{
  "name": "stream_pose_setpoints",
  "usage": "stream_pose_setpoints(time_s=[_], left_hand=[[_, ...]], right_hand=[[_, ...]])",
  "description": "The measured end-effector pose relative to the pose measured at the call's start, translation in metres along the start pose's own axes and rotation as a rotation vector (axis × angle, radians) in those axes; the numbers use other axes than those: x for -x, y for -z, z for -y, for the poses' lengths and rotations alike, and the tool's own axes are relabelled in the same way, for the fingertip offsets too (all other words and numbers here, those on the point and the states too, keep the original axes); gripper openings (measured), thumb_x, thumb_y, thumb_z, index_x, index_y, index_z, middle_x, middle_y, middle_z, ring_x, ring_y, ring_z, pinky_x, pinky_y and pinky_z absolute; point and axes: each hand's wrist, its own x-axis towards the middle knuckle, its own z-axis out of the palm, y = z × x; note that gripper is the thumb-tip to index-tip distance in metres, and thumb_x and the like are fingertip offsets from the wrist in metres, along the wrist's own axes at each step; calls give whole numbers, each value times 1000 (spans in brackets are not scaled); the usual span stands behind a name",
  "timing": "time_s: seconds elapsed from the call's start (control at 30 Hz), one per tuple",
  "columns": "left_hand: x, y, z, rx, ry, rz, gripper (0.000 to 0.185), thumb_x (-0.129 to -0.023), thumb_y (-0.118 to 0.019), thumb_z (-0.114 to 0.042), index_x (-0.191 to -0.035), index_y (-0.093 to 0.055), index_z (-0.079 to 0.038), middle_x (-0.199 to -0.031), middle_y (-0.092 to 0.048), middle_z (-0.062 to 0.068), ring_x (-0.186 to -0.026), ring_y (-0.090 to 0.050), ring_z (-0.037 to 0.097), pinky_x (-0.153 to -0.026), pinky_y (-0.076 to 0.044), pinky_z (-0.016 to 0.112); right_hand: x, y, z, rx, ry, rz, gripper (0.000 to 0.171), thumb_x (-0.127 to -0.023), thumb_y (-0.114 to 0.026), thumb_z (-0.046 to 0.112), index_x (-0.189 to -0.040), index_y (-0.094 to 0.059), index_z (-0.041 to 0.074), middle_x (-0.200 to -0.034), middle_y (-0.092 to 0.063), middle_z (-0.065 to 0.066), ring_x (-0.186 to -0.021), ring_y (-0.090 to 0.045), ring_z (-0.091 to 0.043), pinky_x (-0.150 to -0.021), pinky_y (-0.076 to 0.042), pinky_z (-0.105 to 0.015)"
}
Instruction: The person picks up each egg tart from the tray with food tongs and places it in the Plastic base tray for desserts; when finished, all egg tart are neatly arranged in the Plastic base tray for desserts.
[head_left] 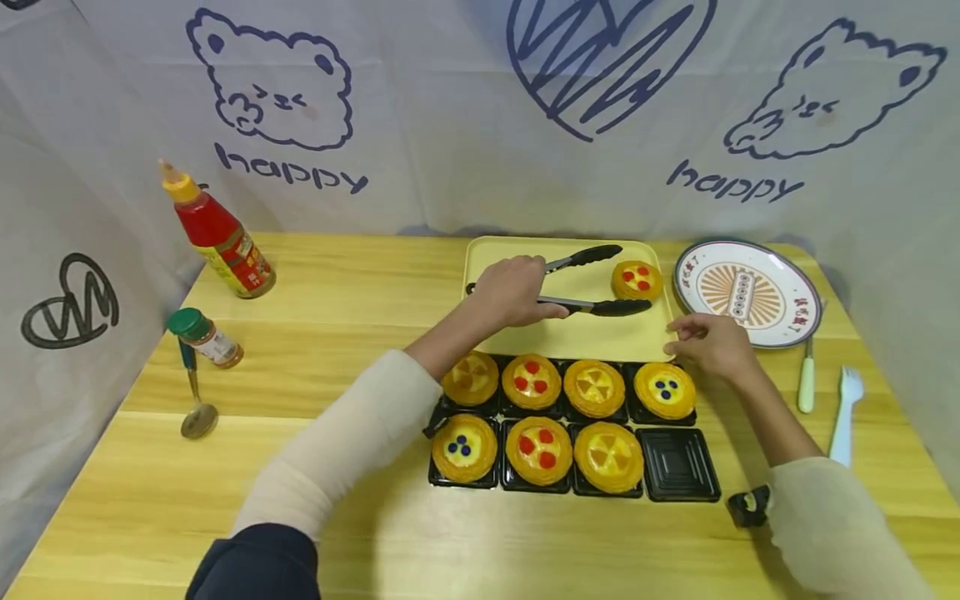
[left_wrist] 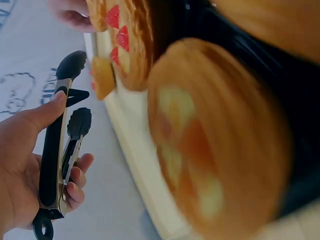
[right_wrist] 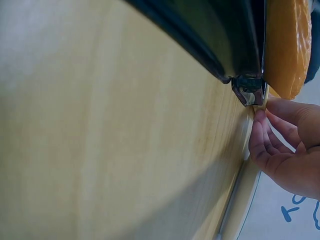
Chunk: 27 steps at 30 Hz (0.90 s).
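Observation:
My left hand (head_left: 513, 290) grips a pair of black-and-steel tongs (left_wrist: 51, 160) above the pale yellow tray (head_left: 517, 337). The tongs' arms stand spread. Just by their tips, a tart with red topping (head_left: 637, 281) sits on the tray's right part. With thumb and fingers, my right hand (head_left: 716, 343) pinches the tray's edge near its front right corner, as the right wrist view also shows. Right by those fingers lies a tart with blue dots (head_left: 665, 390) in a black square holder. An orange-topped tart (left_wrist: 215, 140) looms blurred in the left wrist view.
Two rows of black holders carry several tarts; one holder (head_left: 681, 464) shows its ridged bottom. A round plate (head_left: 795, 292), a fork (head_left: 847, 408) and a green-handled utensil (head_left: 806, 383) lie right. Left are a red sauce bottle (head_left: 228, 242), a green-capped jar (head_left: 206, 337) and a ladle (head_left: 198, 421).

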Motion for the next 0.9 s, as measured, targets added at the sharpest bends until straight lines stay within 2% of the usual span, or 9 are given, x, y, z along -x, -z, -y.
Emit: stream_pose_setpoints(time_s=[0.1, 0.2, 0.3, 0.4, 0.5, 0.6, 0.73, 0.9], left_hand=[[-18, -9, -10, 5, 18, 29, 55, -84, -59, -60, -106, -56, -10, -86, -57, 2, -70, -55, 15, -57, -42, 26], [-28, -15, -16, -15, 38, 35, 51, -85, -58, -60, -102, -55, -12, -81, -54, 1, -66, -53, 13, -53, -38, 25], [-32, -16, -20, -42, 54, 15, 49, -86, -57, -60, -99, -54, -13, -75, -50, 0, -60, -49, 12, -49, -35, 24], [-30, -12, -20, -56, 40, -5, 48, -86, -58, -59, -96, -54, -13, -71, -47, -1, -57, -46, 11, -48, -32, 24], [-19, -7, -16, -63, 14, -23, 48, -86, -58, -59, -97, -54, -12, -72, -47, -1, -58, -46, 11, -48, -33, 24], [-1, 0, -10, -66, -17, -32, 50, -86, -57, -59, -101, -54, -12, -76, -50, -1, -61, -49, 12, -51, -35, 25], [28, 7, -2, -57, -73, -51, 52, -85, -58, -60, -107, -56, -12, -82, -55, 0, -64, -53, 14, -53, -38, 25], [66, 10, 4, -50, -160, -66, 63, -84, -60, -60, -121, -57, -10, -102, -64, 2, -75, -60, 15, -61, -48, 26]], right_hand=[[2, 0, -1, 7, 5, -6, 36, -82, -72, 19, -110, -65, -2, -95, -64, -16, -79, -57, -18, -65, -44, -23], [2, -1, -2, 6, 21, -10, 35, -82, -73, 19, -110, -66, -2, -94, -64, -16, -77, -57, -16, -63, -44, -23], [1, -1, -2, 3, 32, -20, 35, -82, -73, 20, -109, -66, -2, -93, -64, -16, -75, -56, -13, -62, -44, -22], [0, 0, -3, 5, 31, -30, 34, -82, -73, 19, -108, -67, -2, -93, -64, -16, -75, -56, -13, -62, -44, -22], [-1, -1, -2, 4, 28, -30, 34, -82, -72, 18, -108, -66, -2, -93, -64, -17, -75, -56, -14, -61, -44, -21], [-1, -1, -2, 4, 28, -21, 34, -82, -72, 19, -108, -66, -2, -93, -64, -16, -76, -57, -16, -62, -44, -21], [-3, 0, -1, 22, 48, -17, 34, -82, -72, 20, -107, -67, -2, -92, -65, -15, -76, -57, -14, -64, -44, -23], [-4, 5, -1, 56, 93, 11, 34, -83, -71, 19, -107, -66, -4, -91, -66, -16, -77, -59, -15, -65, -43, -23]])
